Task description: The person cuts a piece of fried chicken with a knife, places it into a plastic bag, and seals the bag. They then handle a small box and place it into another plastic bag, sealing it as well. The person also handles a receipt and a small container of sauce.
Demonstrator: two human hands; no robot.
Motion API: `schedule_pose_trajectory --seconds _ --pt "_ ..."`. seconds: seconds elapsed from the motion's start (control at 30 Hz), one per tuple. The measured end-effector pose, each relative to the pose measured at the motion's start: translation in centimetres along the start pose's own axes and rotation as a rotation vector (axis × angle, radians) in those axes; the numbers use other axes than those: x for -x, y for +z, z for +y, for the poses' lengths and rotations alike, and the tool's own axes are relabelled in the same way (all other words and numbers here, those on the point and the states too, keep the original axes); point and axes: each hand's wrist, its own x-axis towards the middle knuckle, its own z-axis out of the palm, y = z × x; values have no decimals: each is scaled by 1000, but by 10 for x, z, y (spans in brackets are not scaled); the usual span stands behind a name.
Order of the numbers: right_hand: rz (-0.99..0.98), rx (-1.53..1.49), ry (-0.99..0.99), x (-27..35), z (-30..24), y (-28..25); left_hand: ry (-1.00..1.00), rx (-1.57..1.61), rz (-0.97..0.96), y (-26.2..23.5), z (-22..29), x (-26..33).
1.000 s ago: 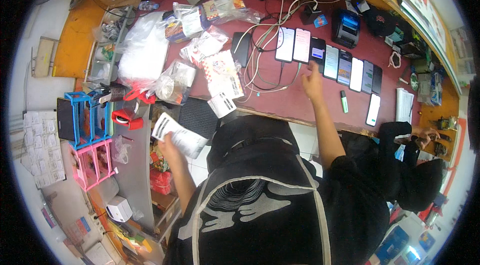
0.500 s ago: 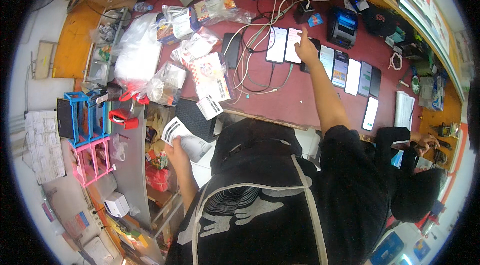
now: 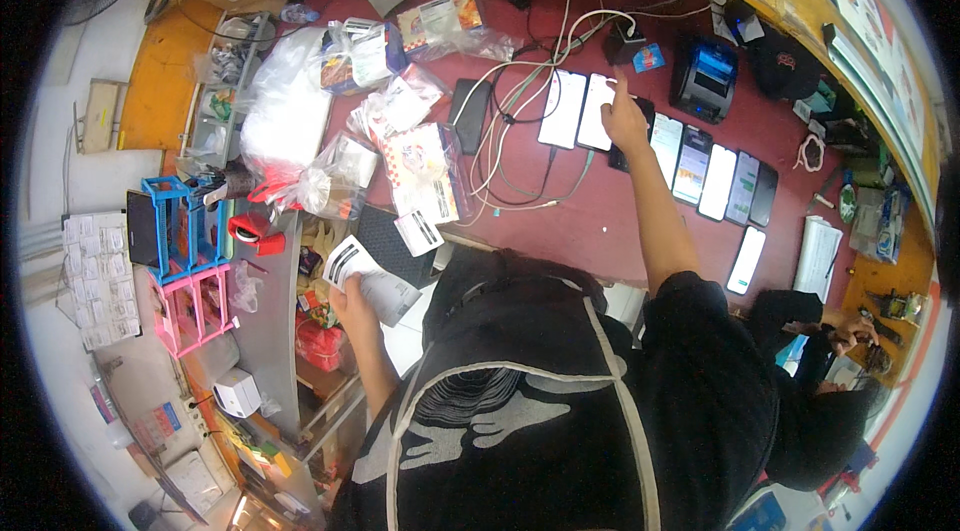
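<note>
My left hand [image 3: 357, 308] is closed on several printed paper sheets [image 3: 377, 281], holding them low at the left, in front of the table edge. Reaching across the table, my right hand [image 3: 625, 123] has its index finger stretched out over the upper right edge of a lit phone [image 3: 594, 113] with a mostly white screen. That hand holds nothing, and its other fingers look curled. Whether the fingertip touches the glass I cannot tell. Another lit phone [image 3: 563, 109] lies just left of it. A dark phone [image 3: 645, 121] is partly hidden by my hand.
Several phones [image 3: 692, 166] continue the row rightward; one phone [image 3: 746, 261] lies nearer. Cables [image 3: 510, 121] tangle left of the row. Bagged parcels [image 3: 422, 166] crowd the left. A label printer [image 3: 706, 76] stands behind. Another person's hand [image 3: 855, 331] shows at the far right.
The whole view has shifted slightly. The pointed-at phone's screen went from pinkish content to mostly white. My right finger stays by that phone's upper edge; my left hand still holds the papers.
</note>
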Motion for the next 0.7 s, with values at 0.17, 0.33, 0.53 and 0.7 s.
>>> schedule_pose_trajectory --seconds 0.17,0.33,0.53,0.7 --pt "31 -20 -1 15 -3 2 61 -84 -70 7 11 -13" --pt "1 4 3 8 -8 2 58 -41 -107 8 10 -22" --pt "-73 60 -47 -11 -17 7 -4 -4 -96 9 1 -17" --pt "-112 78 51 -12 -22 -5 1 -67 -65 4 -4 -13"
